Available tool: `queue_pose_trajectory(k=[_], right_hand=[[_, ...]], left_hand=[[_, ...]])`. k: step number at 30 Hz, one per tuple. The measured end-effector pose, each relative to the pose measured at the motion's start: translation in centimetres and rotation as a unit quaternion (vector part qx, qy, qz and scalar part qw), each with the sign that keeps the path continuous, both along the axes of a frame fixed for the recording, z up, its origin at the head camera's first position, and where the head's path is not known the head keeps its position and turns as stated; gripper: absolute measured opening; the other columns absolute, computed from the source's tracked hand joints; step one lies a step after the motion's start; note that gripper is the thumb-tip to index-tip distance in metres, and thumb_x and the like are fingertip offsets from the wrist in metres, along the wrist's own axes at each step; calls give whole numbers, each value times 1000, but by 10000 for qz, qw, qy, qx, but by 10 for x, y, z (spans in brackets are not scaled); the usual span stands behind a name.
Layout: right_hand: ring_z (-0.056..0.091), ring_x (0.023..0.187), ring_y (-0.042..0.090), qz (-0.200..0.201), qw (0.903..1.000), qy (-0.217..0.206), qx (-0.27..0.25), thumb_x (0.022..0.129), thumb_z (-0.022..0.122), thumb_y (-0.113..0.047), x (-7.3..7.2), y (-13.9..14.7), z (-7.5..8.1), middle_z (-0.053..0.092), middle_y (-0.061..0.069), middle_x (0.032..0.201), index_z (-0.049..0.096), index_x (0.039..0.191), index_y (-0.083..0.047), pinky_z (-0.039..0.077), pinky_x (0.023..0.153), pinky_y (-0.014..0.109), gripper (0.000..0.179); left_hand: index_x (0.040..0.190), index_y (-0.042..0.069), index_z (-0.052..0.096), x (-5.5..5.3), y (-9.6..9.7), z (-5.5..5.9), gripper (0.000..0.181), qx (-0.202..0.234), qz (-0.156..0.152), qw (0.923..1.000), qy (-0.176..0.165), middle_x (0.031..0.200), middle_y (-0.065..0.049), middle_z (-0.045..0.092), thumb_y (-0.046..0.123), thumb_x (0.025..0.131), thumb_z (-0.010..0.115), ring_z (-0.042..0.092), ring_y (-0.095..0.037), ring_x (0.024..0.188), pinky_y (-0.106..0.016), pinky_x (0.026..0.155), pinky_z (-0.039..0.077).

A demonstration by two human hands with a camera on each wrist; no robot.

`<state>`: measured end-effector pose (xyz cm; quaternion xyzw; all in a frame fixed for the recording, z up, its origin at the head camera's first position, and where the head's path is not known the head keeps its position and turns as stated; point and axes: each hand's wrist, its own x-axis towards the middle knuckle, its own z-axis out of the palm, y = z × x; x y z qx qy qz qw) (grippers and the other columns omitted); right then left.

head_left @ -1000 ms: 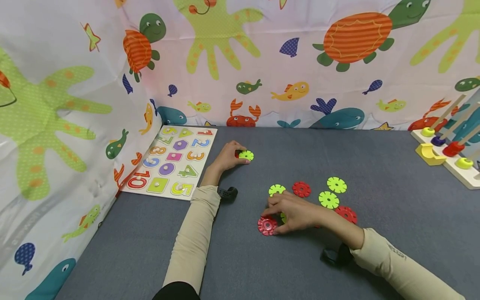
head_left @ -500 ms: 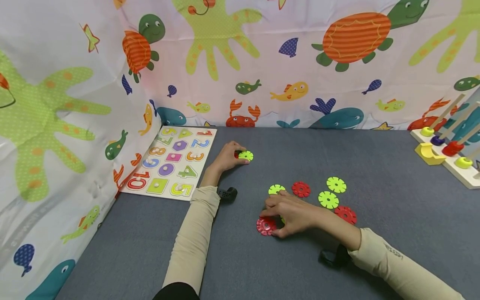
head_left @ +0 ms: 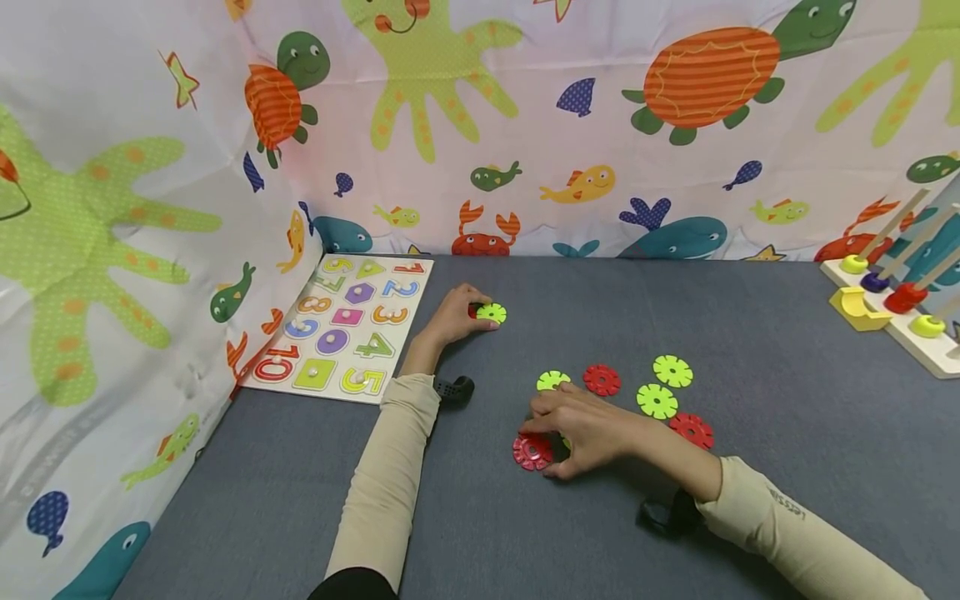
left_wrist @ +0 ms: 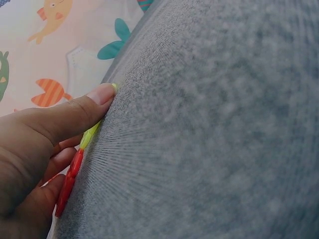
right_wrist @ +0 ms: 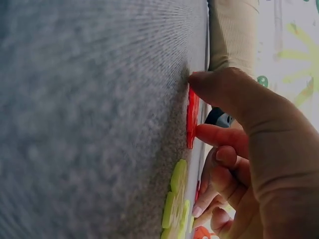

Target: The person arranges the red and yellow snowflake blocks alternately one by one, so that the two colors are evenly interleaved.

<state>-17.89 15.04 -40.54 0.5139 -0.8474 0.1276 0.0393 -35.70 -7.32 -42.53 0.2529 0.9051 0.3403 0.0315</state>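
Woven cloth (head_left: 300,492), notched lime disc (head_left: 492,313) in left hand (head_left: 453,314), red disc (head_left: 532,452) in right hand (head_left: 588,427)

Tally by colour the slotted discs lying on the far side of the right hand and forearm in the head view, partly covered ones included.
Yellow-green discs: 3 (one partly behind the right hand)
Red discs: 2
Total: 5

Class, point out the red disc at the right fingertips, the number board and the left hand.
Red disc (head_left: 532,452): head view, on its centre.
Number board (head_left: 348,358): head view, on bare white surface.
Left hand (head_left: 452,316): head view, on its back.
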Motion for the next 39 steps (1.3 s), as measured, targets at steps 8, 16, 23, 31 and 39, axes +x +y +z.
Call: queue_pose_trajectory(k=[8, 16, 23, 31, 39], right_hand=[[38, 72, 3, -6, 9998, 148, 110, 67, 74, -41, 0, -4, 4, 43, -9, 77, 68, 97, -22, 23, 69, 25, 36], [37, 69, 4, 67, 9993, 358, 0, 66, 74, -41, -6, -2, 6, 44, -8, 75, 68, 93, -21, 21, 67, 23, 34], [39, 70, 8, -586, 9983, 38, 52, 68, 74, -40, -43, 15, 24, 53, -2, 78, 71, 98, -15, 20, 65, 26, 39], [42, 68, 13, -1775, 9824, -579, 1, 71, 74, -36, -113, 31, 22, 56, 4, 82, 70, 103, -10, 27, 64, 29, 42], [47, 74, 18, -2320, 9694, -799, 26, 73, 72, -40, -150, 18, 13, 60, 6, 86, 70, 105, -6, 29, 64, 30, 46]], left_hand=[[118, 4, 62, 0, 0, -1, 49, -49, 11, 10000, 27, 114, -14, 53, 25, 76, 76, 47, -27, 107, -40, 97, 36], [118, 4, 62, -1, -1, -3, 49, -27, 83, 10000, -16, 114, -14, 53, 25, 75, 76, 46, -26, 108, -39, 97, 36], [118, 5, 62, -1, 0, -3, 50, -43, 40, 10000, 26, 115, -14, 53, 25, 75, 76, 46, -27, 108, -39, 97, 35], [118, 4, 63, 0, -1, -2, 49, -137, 38, 9999, 51, 115, -14, 53, 24, 75, 76, 46, -27, 108, -40, 97, 35], [118, 6, 63, -1, 0, -2, 48, -85, 69, 9999, 6, 115, -13, 53, 25, 75, 76, 47, -25, 107, -39, 97, 35]])
